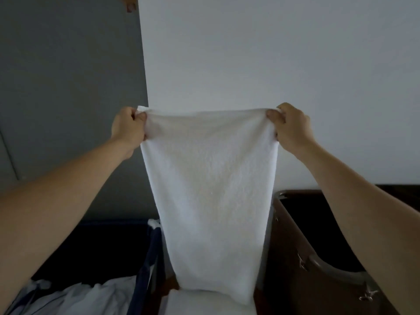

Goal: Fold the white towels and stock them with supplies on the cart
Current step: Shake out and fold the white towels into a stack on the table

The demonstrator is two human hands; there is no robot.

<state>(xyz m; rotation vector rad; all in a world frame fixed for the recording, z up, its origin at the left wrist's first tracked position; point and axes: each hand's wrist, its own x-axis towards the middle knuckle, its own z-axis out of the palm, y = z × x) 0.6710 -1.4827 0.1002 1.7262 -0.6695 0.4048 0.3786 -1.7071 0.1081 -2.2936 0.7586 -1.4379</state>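
Observation:
A white towel (210, 189) hangs lengthwise in front of me, stretched by its top edge at about chest height. My left hand (128, 127) pinches the top left corner with curled fingers. My right hand (292, 126) pinches the top right corner the same way. The towel's lower end reaches down to a folded white towel (204, 303) lying on the cart's top, between the two side bags.
A dark blue linen bag (145, 258) with crumpled white and pale blue laundry (75, 296) hangs at the lower left. A brown bag with a grey metal rim (329, 267) stands at the lower right. A white wall and a grey wall rise close behind.

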